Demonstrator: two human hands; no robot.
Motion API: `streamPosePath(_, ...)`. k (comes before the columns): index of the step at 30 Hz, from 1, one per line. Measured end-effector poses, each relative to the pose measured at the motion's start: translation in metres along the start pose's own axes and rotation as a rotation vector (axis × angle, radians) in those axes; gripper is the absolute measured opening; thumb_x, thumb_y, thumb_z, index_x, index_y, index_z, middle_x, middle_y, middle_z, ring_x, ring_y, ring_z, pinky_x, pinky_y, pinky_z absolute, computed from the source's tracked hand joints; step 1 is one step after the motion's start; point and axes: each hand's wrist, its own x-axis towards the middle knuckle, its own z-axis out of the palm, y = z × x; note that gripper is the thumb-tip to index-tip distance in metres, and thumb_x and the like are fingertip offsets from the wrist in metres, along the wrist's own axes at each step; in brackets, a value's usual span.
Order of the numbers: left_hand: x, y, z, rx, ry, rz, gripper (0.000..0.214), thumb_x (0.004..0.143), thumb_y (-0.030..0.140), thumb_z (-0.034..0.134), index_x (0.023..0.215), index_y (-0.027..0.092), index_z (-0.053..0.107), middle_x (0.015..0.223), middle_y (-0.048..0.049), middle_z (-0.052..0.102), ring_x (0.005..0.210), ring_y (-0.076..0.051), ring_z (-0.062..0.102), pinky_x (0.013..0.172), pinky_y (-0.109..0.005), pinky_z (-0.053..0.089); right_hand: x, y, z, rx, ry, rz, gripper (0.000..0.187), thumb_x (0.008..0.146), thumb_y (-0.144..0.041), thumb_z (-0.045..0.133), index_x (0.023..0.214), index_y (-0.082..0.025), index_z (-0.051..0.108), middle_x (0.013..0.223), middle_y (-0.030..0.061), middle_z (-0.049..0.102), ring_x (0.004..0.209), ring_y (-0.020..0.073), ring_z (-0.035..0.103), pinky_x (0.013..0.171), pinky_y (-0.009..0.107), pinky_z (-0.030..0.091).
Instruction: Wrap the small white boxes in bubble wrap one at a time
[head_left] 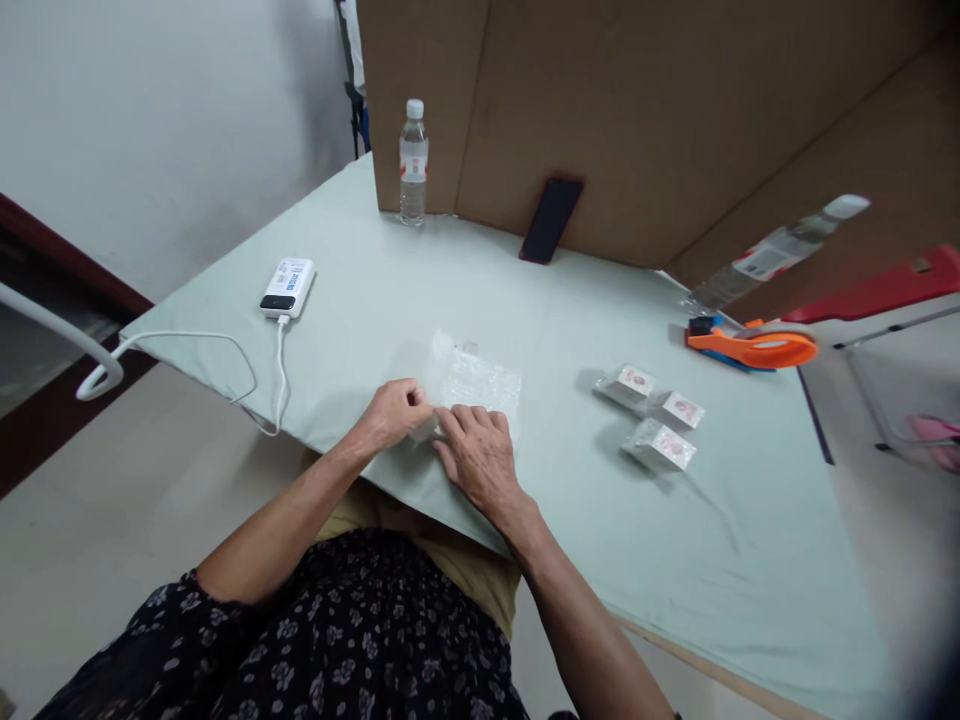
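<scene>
Left hand (396, 412) pinched bubble wrap (478, 378) edge; right hand (484, 458) lay flat on it, ungripped. Risk: uneven pull could skew or tear wrap.

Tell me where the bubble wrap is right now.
In the head view, the bubble wrap lies mid-picture, left of the three small packs, partly under the right hand, the left hand at its left edge.

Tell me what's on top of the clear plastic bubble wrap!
The right hand lies on the bubble wrap; the left hand is at its left edge. What the right hand covers is hidden.
</scene>
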Motion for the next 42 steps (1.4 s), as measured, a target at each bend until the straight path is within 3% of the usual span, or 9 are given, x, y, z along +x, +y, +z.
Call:
streamPosePath(7,-0.002,0.024,0.010,-0.225,-0.281,-0.098,0.007,0.070,0.018,0.056,0.075,0.016,0.061,0.057,0.0035,0.054,0.049,-0.010,0.052,0.051,-0.023,0.044,-0.014,0.001,-0.009,0.183,0.055,0.023,0.013,0.085,-0.019,0.059,0.098,-0.021,0.059,0.106,0.0077,0.071,0.096,0.0243,0.059,0.094,0.041,0.036)
streamPosePath(12,-0.006,0.025,0.006,0.127,-0.298,0.163,0.018,0.076,0.018,0.050,0.076,0.017,0.068,0.070,-0.0013,0.064,0.065,-0.015,0.059,0.065,-0.027,0.049,-0.033,-0.001,-0.012,0.315,0.197,0.046,0.021,0.087,-0.014,0.056,0.104,-0.025,0.061,0.122,0.0067,0.068,0.116,0.0243,0.059,0.105,0.046,0.035)
streamPosePath(16,-0.013,0.018,0.015,0.408,-0.131,0.379,0.013,0.079,0.024,0.061,0.088,0.019,0.069,0.092,-0.0063,0.064,0.086,-0.021,0.061,0.082,-0.034,0.051,-0.064,0.009,-0.013,0.401,0.434,0.443,0.022,0.092,-0.030,0.057,0.112,-0.024,0.061,0.124,0.0126,0.065,0.108,0.0270,0.062,0.088,0.045,0.048)
streamPosePath(19,-0.017,0.012,0.021,0.433,-0.074,0.423,0.014,0.082,0.023,0.060,0.095,0.020,0.066,0.102,-0.0069,0.060,0.092,-0.020,0.061,0.084,-0.033,0.052,-0.081,0.020,-0.006,0.551,0.305,0.769,0.052,0.087,-0.049,0.060,0.128,-0.018,0.055,0.111,0.0138,0.069,0.075,0.0224,0.066,0.065,0.038,0.051)
streamPosePath(22,-0.020,0.010,0.025,0.442,-0.093,0.402,0.015,0.085,0.022,0.058,0.099,0.020,0.063,0.101,-0.0059,0.059,0.089,-0.019,0.060,0.083,-0.032,0.052,-0.080,0.028,0.006,0.648,0.180,0.901,0.072,0.081,-0.060,0.062,0.134,-0.014,0.051,0.098,0.0106,0.071,0.058,0.0184,0.060,0.060,0.036,0.050)
streamPosePath(27,-0.023,0.012,0.028,0.514,-0.086,0.360,0.018,0.086,0.024,0.058,0.103,0.019,0.064,0.100,-0.0071,0.057,0.091,-0.021,0.060,0.085,-0.034,0.051,-0.053,0.037,0.022,0.708,0.249,0.956,0.078,0.070,-0.059,0.070,0.132,-0.013,0.053,0.077,0.0016,0.067,0.063,0.0196,0.060,0.065,0.034,0.049)
streamPosePath(31,-0.023,0.013,0.029,0.545,-0.060,0.350,0.018,0.086,0.026,0.061,0.102,0.020,0.066,0.102,-0.0077,0.056,0.096,-0.022,0.060,0.087,-0.034,0.050,-0.039,0.036,0.025,0.926,0.305,0.926,0.077,0.071,-0.049,0.070,0.135,-0.010,0.049,0.069,-0.0040,0.059,0.060,0.0154,0.055,0.060,0.030,0.047)
streamPosePath(37,-0.020,0.016,0.025,0.548,-0.140,0.250,0.029,0.088,0.033,0.059,0.114,0.022,0.066,0.105,-0.0072,0.057,0.095,-0.022,0.062,0.086,-0.032,0.050,-0.022,0.017,0.023,1.195,0.421,0.872,0.059,0.071,-0.044,0.074,0.120,-0.014,0.060,0.068,-0.0051,0.058,0.059,0.0117,0.054,0.058,0.027,0.046)
streamPosePath(42,-0.016,0.017,0.025,0.534,-0.203,0.249,0.025,0.090,0.028,0.053,0.111,0.020,0.065,0.098,-0.0079,0.062,0.094,-0.023,0.062,0.085,-0.032,0.048,-0.004,0.005,0.026,1.171,0.330,0.820,0.054,0.074,-0.040,0.070,0.120,-0.012,0.064,0.074,0.0006,0.066,0.065,0.0155,0.061,0.066,0.031,0.051)
